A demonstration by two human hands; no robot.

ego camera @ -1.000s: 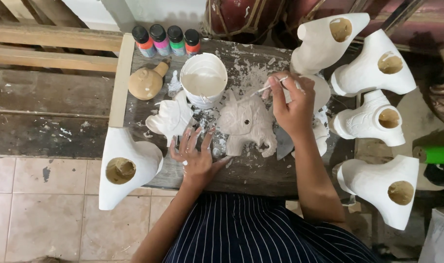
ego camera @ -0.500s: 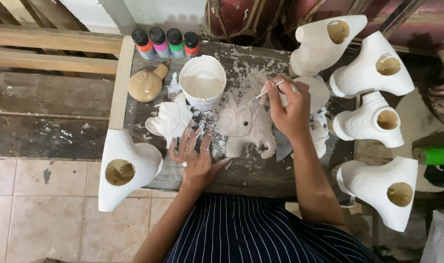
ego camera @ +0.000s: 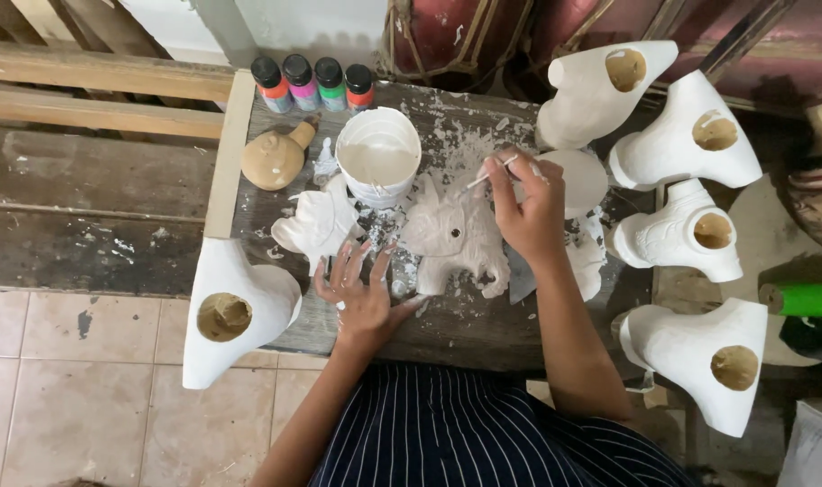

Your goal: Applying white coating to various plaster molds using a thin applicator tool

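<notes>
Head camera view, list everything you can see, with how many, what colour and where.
animal figure: 1, white, table centre
brush: 1, thin, in right hand
cup: 1, white, behind the figure
paint bottles: 4, black caps, table's far edge
gourd-shaped piece: 1, tan, left of cup
flat cast piece: 1, white, by left hand
hollow casts: 5, white, four right, one left
wooden table: 1, dark, plaster-spattered
left hand: flat on table
right hand: over the figure
</notes>
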